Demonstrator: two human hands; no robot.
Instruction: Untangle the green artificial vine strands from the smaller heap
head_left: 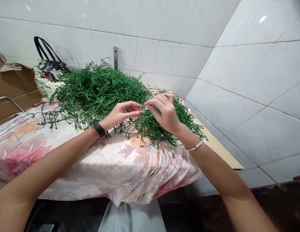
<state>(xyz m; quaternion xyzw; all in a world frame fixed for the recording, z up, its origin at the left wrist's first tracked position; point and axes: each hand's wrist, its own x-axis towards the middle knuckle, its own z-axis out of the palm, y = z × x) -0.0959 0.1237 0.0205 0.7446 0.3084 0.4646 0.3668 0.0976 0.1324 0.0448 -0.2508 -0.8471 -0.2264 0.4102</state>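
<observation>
Over the right-hand heap, my two hands meet at the fingertips. My right hand point(164, 111) is closed in a pinch, with a small dark green bit of an artificial stem point(143, 106) at its fingertips. Facing it, my left hand point(123, 112) is bent toward the same bit; its fingertips touch the stem, and its thumb sits slightly lower. The stem's finer details are too small to make out. Thin green artificial stems with small buds lie in a large heap point(99, 88) behind my left hand. A smaller pile point(155, 129) spreads under and around my right hand.
A flowered cloth point(92, 164) covers the table and hangs over its front edge. At the left stand a cardboard box point(16, 87), a metal rod frame point(13, 103) and a black flowered bag point(52, 68). Tiled walls point(159, 25) close off the back and right.
</observation>
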